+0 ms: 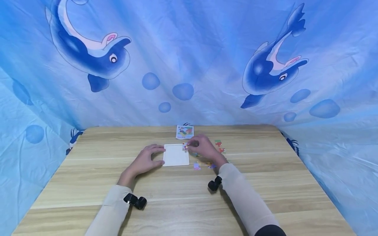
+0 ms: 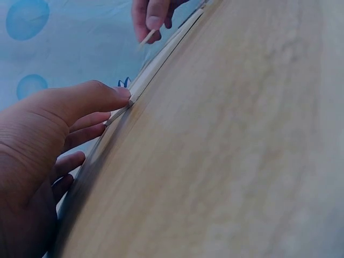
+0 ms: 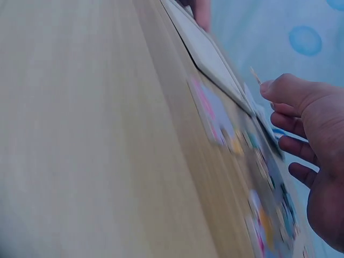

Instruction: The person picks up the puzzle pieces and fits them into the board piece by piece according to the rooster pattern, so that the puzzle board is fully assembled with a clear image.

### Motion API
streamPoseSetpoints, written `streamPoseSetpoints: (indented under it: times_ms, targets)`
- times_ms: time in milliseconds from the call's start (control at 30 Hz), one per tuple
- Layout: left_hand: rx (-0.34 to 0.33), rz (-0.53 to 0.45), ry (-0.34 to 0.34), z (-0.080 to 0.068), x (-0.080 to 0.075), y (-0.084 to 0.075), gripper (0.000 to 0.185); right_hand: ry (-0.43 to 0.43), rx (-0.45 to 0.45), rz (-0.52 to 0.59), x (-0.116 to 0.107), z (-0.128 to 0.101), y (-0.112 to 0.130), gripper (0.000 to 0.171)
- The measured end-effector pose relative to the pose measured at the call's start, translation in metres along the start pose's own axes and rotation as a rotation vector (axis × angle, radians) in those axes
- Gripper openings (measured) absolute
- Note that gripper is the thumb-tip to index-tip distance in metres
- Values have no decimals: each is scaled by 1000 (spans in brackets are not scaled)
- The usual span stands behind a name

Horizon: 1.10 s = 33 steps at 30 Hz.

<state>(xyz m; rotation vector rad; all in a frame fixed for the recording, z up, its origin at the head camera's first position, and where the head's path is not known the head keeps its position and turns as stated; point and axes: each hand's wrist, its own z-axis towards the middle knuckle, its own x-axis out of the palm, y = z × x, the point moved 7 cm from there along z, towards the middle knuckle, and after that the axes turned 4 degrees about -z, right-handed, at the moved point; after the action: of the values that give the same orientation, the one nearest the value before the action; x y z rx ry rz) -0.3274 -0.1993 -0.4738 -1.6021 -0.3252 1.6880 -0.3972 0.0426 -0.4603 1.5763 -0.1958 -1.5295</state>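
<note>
A white square puzzle tray (image 1: 176, 154) lies flat at the middle of the wooden table (image 1: 189, 203). My left hand (image 1: 153, 156) rests against its left edge, index finger near the far corner and thumb (image 2: 107, 97) touching the near corner (image 2: 133, 94). My right hand (image 1: 190, 144) pinches a small colourful puzzle piece (image 1: 185, 146) over the tray's far right corner. In the right wrist view that piece (image 3: 255, 75) shows edge-on as a thin sliver at the thumb tip (image 3: 277, 88). Loose puzzle pieces (image 1: 197, 166) lie right of the tray, partly under the right hand.
A small picture card (image 1: 184, 131) lies beyond the tray near the table's far edge. More loose pieces (image 1: 218, 143) sit to the right. A blue dolphin-print cloth (image 1: 189, 59) hangs round the back and sides.
</note>
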Motion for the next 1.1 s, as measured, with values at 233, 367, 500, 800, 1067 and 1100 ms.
streamPoseSetpoints:
  times_ms: [233,367,500,800,1067,1100]
  targets:
    - [7,7,-3,1,-1,-1,52,8,-36,-35,18,12,16,26]
    - [-2,3,-1,1,-1,-2,52,16,-56,-34,30,18,22,27]
    - [0,7,-4,1,-1,-3,53,16,-72,-88,39,23,26,30]
    - [4,9,-5,1,0,-1,52,17,-92,-131,51,30,35,28]
    - [-3,8,-7,1,0,2,53,17,-98,-181,56,30,38,28]
    - [-4,8,-8,1,0,2,54,20,-96,-182,56,30,38,28]
